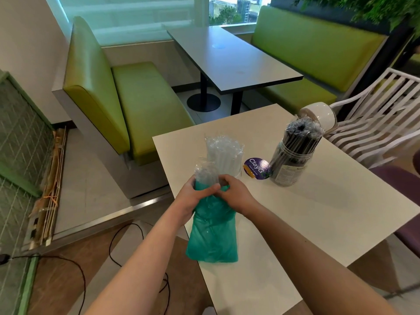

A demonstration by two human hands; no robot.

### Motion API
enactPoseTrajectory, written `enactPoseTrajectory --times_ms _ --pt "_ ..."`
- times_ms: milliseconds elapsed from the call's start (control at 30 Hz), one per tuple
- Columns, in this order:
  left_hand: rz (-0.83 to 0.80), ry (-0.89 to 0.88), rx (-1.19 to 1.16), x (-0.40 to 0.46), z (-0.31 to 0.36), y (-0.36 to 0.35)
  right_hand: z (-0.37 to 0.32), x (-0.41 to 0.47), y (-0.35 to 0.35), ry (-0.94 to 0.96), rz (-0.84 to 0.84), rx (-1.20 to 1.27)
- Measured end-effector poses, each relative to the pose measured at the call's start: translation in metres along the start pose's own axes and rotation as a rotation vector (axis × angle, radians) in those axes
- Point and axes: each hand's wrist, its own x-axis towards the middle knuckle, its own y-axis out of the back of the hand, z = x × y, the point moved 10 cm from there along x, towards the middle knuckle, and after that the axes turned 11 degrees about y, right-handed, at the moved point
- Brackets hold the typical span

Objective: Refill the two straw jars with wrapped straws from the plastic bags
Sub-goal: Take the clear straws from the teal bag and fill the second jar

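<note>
I am partway through the refill, as I judge it: the jar of dark straws (293,155) on the right of the worktop (318,212) already stands full, its white lid (318,117) behind it. The clear straws (225,155) beyond my hands stand packed upright; the jar under them is mostly hidden. I hold the green plastic bag (212,235) over the worktop's near-left edge. My left hand (193,196) grips its neck, fingers curled round bag and straws, and my right hand (234,192) pinches the bag's mouth. A bunch of wrapped straws (204,171) sticks out above my left hand. Next I need to draw that bunch free and carry it forward to the clear straws, just beyond my hands.
</note>
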Motion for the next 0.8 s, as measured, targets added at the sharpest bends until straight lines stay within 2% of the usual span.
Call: enactPoseTrajectory --times_ms 233,500,667,800 --pt "0.071 0.005 -0.043 -0.003 -0.003 0.012 0.001 0.004 0.002 -0.020 -0.051 0.052" --pt "0.074 -0.029 -0.063 -0.004 0.002 0.008 0.004 0.005 0.007 -0.041 -0.022 0.089" --pt "0.091 -0.058 -0.027 -0.004 0.006 0.006 0.006 0.005 0.007 -0.060 -0.005 0.170" --pt "0.122 -0.064 0.018 -0.002 0.009 0.003 -0.004 0.003 0.006 -0.025 -0.018 0.113"
